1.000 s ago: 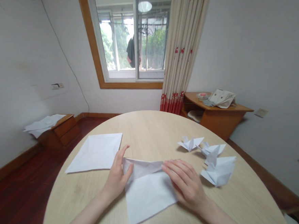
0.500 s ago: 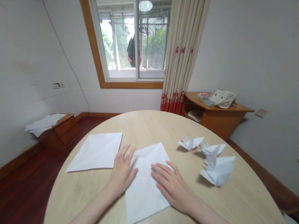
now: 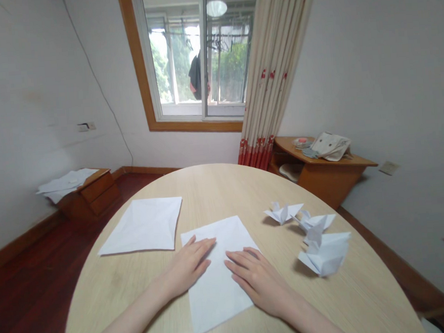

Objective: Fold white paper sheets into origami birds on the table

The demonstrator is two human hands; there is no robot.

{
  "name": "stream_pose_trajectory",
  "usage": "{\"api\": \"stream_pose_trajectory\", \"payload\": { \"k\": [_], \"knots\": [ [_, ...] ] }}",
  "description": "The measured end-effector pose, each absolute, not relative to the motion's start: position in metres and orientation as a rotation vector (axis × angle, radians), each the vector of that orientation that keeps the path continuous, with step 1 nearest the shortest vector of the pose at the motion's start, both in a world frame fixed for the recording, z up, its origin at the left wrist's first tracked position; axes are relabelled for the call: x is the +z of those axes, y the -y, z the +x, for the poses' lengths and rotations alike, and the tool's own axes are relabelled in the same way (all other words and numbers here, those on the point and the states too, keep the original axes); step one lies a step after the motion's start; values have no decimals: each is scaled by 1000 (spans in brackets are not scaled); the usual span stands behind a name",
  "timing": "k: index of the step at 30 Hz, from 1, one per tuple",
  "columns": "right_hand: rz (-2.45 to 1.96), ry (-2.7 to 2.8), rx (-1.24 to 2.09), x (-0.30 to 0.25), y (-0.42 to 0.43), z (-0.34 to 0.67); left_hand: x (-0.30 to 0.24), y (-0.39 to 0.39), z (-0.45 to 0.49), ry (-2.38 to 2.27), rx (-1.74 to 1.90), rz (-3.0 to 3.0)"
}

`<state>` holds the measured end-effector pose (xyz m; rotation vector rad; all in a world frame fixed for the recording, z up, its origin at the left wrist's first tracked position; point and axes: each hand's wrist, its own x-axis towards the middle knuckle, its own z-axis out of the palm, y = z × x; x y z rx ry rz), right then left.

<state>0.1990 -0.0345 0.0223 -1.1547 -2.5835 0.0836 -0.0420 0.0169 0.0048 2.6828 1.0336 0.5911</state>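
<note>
A white sheet of paper [image 3: 219, 301] lies at a slant on the round table in front of me. My left hand [image 3: 189, 265] rests on its left side, palm down with the fingers stretched toward the middle. On the right part of the same sheet, my right hand [image 3: 252, 276] lies flat with its fingers extended. Neither hand grips anything. To the left sits white paper [image 3: 142, 225], apart from my left hand. Several folded white paper birds [image 3: 325, 254] stand to the right of my right hand.
The round pale wooden table [image 3: 215, 184] fills the foreground. A low drawer cabinet [image 3: 100, 193] with papers on top stands at the left wall. At the back right is a wooden desk [image 3: 329, 171] holding a cloth bag [image 3: 332, 146]. A curtain [image 3: 272, 71] hangs by the window.
My left hand has come down and slightly right onto the paper, its fingers lying flatter. The sheet's far edge has shifted a little toward me. My right hand has hardly moved.
</note>
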Motion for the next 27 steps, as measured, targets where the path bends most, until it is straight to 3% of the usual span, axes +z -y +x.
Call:
{"api": "stream_pose_trajectory", "payload": {
  "k": [20, 27],
  "knots": [
    [-1441, 2472, -106, 3, 12, 219, 29, -6, -36, -897, 621, 2893],
    [-1574, 2365, -8, -7, 6, 228, 25, -8, -39, -851, 683, 2852]
  ]
}}
